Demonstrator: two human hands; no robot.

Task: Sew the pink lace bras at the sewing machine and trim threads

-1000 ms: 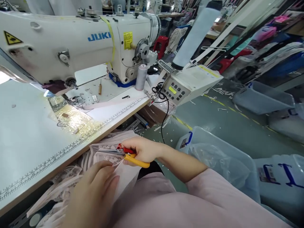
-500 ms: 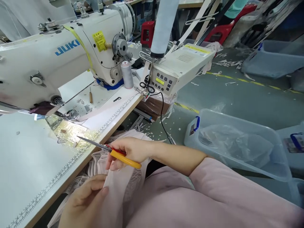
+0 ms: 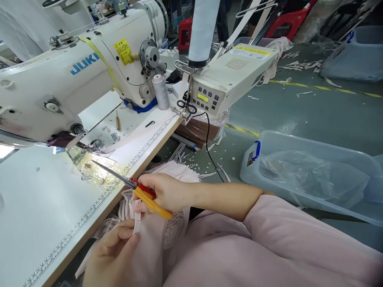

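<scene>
The left hand [image 3: 112, 251] pinches a pale pink fabric [image 3: 151, 237] by its edge, thumb against fingers, and the right hand [image 3: 167, 191] grips the scissors [image 3: 129, 182] just beyond. From here, that edge runs between the 2 hands, below the blades, whose long axis slants off the cloth, over the table [image 3: 54, 199] toward the sewing machine [image 3: 89, 67].

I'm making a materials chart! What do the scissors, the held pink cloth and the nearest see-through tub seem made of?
Scissors: shiny grey blades, probably steel; smooth, bright orange and red handles, likely plastic.
Cloth: matt fabric, since it droops and folds; fibre unclear.
Tub: smooth, cloudy-clear, probably plastic, because its walls are see-through.
</scene>
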